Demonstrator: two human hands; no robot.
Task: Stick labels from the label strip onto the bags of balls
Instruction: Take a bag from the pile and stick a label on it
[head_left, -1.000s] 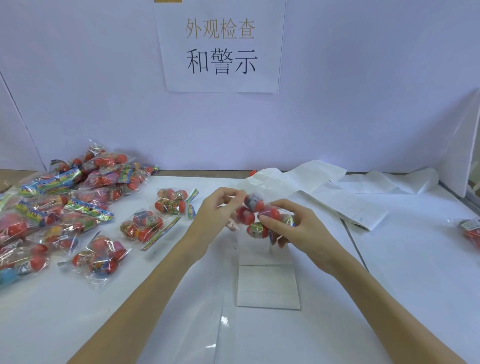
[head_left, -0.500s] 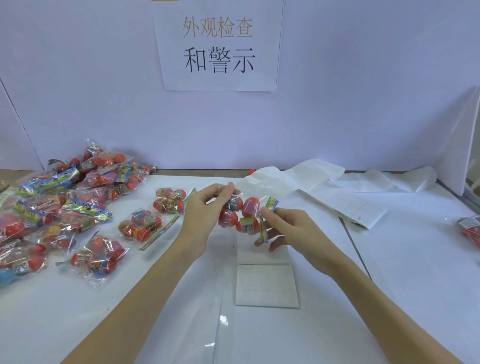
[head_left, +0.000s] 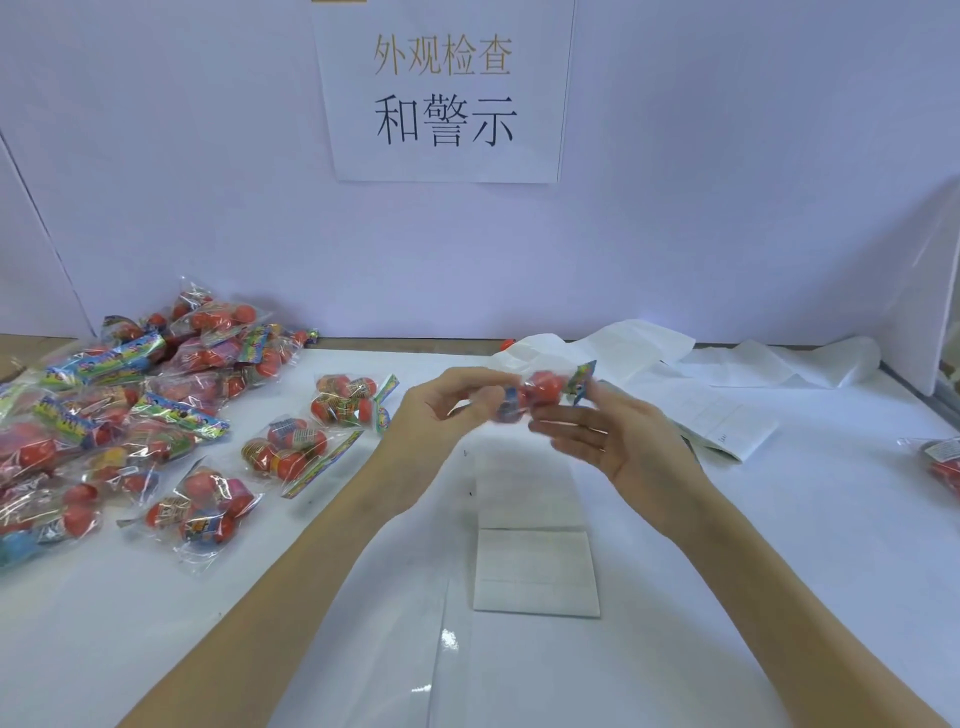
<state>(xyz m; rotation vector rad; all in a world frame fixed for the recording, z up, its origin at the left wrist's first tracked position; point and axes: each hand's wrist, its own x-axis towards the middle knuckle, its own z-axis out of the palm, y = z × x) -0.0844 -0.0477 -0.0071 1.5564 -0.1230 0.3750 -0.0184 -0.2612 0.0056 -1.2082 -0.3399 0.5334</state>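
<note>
On the white desk (head_left: 779, 571), the heap of clear crinkly bags of red balls (head_left: 104, 415) is filling the left of the frame; the white folded label strip (head_left: 535, 571) is lying at lower centre. Mid-frame, raised above the strip, one small clear bag of red balls (head_left: 540, 395) is blurring between both hands. The left hand (head_left: 441, 410) is pinching its end, while the right hand (head_left: 623, 441) is cupping it with fingers loosely spread. The slick film is risking a slip or a creased label.

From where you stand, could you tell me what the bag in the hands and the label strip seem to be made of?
Bag of balls: apparently thin clear plastic film, glossy like the crinkled, glinting bags in the pile. Label strip: seemingly matte white paper, flat with fold lines.
</note>
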